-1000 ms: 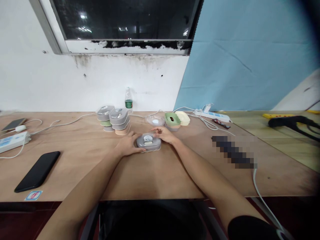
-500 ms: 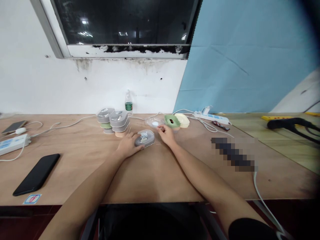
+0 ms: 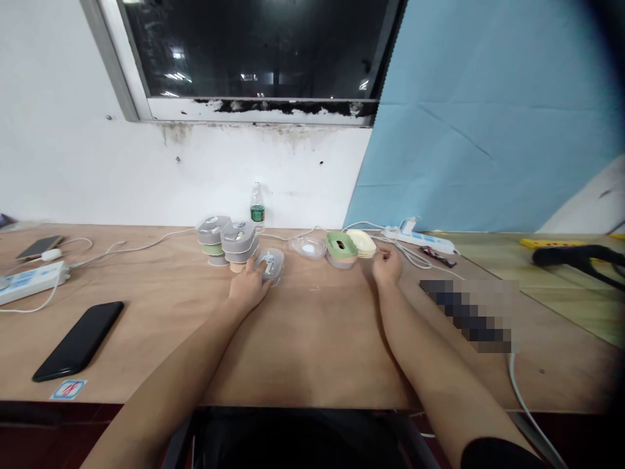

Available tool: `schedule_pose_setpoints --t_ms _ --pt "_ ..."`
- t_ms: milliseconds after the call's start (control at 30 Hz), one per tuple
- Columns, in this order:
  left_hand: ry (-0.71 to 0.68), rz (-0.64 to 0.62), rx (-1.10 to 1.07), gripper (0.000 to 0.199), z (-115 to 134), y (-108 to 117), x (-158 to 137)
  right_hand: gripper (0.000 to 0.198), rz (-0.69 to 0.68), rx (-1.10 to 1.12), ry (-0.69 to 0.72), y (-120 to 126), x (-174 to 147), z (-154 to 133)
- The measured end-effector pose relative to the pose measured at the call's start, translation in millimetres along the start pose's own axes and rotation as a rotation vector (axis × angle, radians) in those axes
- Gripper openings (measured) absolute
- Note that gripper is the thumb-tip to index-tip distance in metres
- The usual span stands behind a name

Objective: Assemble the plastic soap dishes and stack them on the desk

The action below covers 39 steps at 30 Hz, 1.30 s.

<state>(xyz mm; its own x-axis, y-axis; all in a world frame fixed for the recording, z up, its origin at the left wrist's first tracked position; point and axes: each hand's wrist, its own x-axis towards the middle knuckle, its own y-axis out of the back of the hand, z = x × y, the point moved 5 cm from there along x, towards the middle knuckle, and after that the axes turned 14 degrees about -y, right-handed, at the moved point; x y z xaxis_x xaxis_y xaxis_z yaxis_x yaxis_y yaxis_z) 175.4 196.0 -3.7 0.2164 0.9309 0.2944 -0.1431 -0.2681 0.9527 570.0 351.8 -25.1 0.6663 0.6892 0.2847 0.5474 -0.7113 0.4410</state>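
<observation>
A small oval grey box with a clear lid [image 3: 274, 260] lies on the table. My left hand [image 3: 248, 284] grips it from its near left side, fingers on the lid and thumb at the near edge. Just left stand two stacks of similar lidded boxes [image 3: 239, 242], some grey, one green. My right hand [image 3: 388, 266] is curled closed beside a stack of cream oval pieces [image 3: 362, 243]; whether its fingers hold anything is hidden. Between the hands are a green oval piece with a hole [image 3: 340, 245], on top of other pieces, and some clear lids [image 3: 307, 247].
A plastic bottle [image 3: 257, 207] stands against the wall. Power strips [image 3: 422, 240] with white cables lie at the right back and far left. A black phone [image 3: 79, 340] rests at the left front. A blurred-out dark object [image 3: 466, 316] lies on the right.
My left hand has slid the grey box leftward, close to the stacks. My right hand has left the clear lids and moved right, past the green piece to the cream stack.
</observation>
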Motion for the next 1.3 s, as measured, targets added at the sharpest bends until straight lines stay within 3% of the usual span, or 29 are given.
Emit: schedule_pose_setpoints --t_ms 167,300,467,567,667,733,833,1067,1200,1300 --pt "0.003 0.023 -0.028 0.053 0 -3 -1 0.046 -0.251 -0.161 0.108 -24 9 -5" --pt "-0.012 0.052 -0.064 0.053 0 -5 1 0.045 -0.322 -0.265 0.174 -38 10 -11" --pt "0.008 0.059 -0.079 0.054 -2 -8 6 0.035 -0.245 -0.303 0.086 -32 12 -2" --pt "0.018 0.062 -0.074 0.055 -3 -9 8 0.034 -0.085 -0.149 0.040 -12 10 -5" --pt "0.018 0.062 -0.062 0.056 -5 -9 9 0.039 0.058 0.067 0.113 8 -2 -19" --pt "0.021 0.071 -0.053 0.056 -7 -8 9 0.040 0.039 0.164 0.212 14 -19 -32" --pt "0.030 0.086 -0.052 0.056 -10 -7 8 0.036 -0.143 0.204 0.389 11 -62 -51" --pt "0.051 0.071 -0.063 0.052 -20 -8 8 0.028 -0.809 -0.013 0.856 -6 -186 -82" --pt "0.063 0.060 -0.058 0.053 -26 -7 9 0.040 -1.013 -0.091 0.960 -9 -200 -86" --pt "0.035 0.068 -0.048 0.059 -26 -3 8 0.038 -1.066 -0.101 0.943 -11 -190 -84"
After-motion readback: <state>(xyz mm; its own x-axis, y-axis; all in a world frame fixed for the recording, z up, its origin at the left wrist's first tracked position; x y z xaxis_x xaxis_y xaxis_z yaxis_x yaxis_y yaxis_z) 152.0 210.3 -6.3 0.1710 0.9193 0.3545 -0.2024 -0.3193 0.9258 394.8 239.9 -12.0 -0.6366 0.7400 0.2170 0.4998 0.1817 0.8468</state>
